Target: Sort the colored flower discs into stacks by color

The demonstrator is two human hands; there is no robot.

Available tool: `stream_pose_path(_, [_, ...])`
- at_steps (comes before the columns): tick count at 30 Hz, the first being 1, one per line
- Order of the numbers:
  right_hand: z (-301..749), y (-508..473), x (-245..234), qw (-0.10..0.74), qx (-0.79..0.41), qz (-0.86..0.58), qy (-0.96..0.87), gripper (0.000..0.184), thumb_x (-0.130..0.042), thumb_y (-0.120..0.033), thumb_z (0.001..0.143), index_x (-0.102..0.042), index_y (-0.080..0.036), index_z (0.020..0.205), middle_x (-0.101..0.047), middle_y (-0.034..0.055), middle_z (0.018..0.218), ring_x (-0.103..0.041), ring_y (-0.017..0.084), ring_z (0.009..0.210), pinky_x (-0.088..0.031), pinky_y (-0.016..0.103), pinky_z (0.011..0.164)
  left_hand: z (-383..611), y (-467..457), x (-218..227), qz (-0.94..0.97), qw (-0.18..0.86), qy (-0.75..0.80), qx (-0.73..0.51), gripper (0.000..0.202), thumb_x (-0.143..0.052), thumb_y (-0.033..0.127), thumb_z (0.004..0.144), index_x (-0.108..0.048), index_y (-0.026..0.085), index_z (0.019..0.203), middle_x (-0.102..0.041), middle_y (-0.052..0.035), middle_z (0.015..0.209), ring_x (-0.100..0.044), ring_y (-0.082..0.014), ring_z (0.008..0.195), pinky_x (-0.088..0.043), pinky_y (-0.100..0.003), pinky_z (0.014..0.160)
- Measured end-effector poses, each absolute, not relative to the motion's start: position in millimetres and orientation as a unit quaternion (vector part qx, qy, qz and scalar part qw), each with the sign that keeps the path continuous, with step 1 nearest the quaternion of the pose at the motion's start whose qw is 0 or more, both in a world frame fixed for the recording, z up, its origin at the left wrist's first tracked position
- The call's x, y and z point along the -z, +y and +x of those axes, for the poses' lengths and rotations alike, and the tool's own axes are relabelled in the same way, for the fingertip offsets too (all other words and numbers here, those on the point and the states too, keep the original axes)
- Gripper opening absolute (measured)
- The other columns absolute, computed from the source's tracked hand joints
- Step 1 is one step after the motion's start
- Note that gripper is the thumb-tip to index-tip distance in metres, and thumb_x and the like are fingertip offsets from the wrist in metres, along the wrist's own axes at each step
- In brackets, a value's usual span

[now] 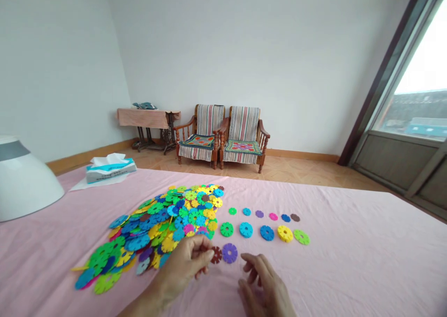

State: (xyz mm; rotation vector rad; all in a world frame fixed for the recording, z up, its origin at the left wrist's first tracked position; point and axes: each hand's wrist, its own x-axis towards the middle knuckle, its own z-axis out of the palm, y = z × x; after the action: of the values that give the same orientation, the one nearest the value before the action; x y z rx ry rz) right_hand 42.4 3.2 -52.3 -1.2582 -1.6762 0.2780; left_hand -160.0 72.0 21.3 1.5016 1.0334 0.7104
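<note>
At bottom centre, the left hand (187,261) is nearly closed by a brown flower disc (218,256), hold unclear; the right hand (268,283) curves open, empty. Frame left, a tissue box (111,172) holds white tissues (110,159).

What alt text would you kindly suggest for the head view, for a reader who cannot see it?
Over a pink cloth, the left hand is at a brown disc and the right hand beside a purple disc. Beyond lie two rows of coloured discs, with a big heap at left. A tissue box and two chairs stand farther back.
</note>
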Motion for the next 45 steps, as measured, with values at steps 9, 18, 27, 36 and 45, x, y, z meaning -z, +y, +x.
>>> stream_pose_path(9, [48,1,47,0.369,-0.004,-0.471,-0.801,0.036,-0.063,-0.029,0.083,-0.053,-0.025,0.117,-0.066,0.0033,0.087,-0.061,0.018,0.07,-0.051,0.027,0.062,-133,46,-8,0.632,0.591,0.41,-0.289,0.033,-0.066,0.028,0.071,-0.057,0.016,0.1,-0.062,0.0005,0.068,-0.063,-0.0169,0.064,-0.046,-0.027,0.06])
stream_pose_path(18, [39,1,46,0.387,0.033,-0.443,-0.808,0.039,-0.069,-0.026,0.077,-0.056,-0.024,0.113,-0.067,0.0018,0.085,-0.063,0.016,0.07,-0.05,0.024,0.061,-132,44,-6,0.633,0.6,0.404,-0.277,0.04,-0.074,0.037,0.069,-0.059,0.015,0.099,-0.063,-0.0002,0.07,-0.062,-0.0163,0.067,-0.045,-0.027,0.063])
stream_pose_path(27, [38,2,46,0.371,0.006,-0.454,-0.81,0.033,-0.07,-0.024,0.075,-0.06,-0.024,0.107,-0.066,0.0028,0.086,-0.064,0.017,0.074,-0.052,0.024,0.063,-130,43,-6,0.629,0.608,0.401,-0.272,0.04,-0.077,0.04,0.067,-0.062,0.015,0.094,-0.064,-0.0014,0.071,-0.061,-0.0146,0.065,-0.044,-0.025,0.061])
stream_pose_path(36, [35,0,51,0.411,-0.029,-0.496,-0.764,0.026,-0.066,-0.025,0.077,-0.061,-0.025,0.103,-0.063,0.0031,0.084,-0.062,0.018,0.072,-0.052,0.026,0.064,-133,47,1,0.614,0.633,0.379,-0.28,0.056,-0.066,0.065,0.07,-0.058,0.016,0.095,-0.062,-0.0012,0.071,-0.059,-0.0119,0.054,-0.043,-0.023,0.051])
stream_pose_path(45, [94,20,4,0.447,-0.046,-0.592,-0.669,0.019,-0.053,-0.019,0.082,-0.06,-0.022,0.099,-0.06,0.0049,0.091,-0.06,0.017,0.081,-0.05,0.029,0.07,-138,51,15,0.614,0.629,0.384,-0.283,0.06,-0.065,0.069,0.068,-0.057,0.017,0.097,-0.061,0.0004,0.067,-0.055,-0.0094,0.048,-0.038,-0.02,0.044])
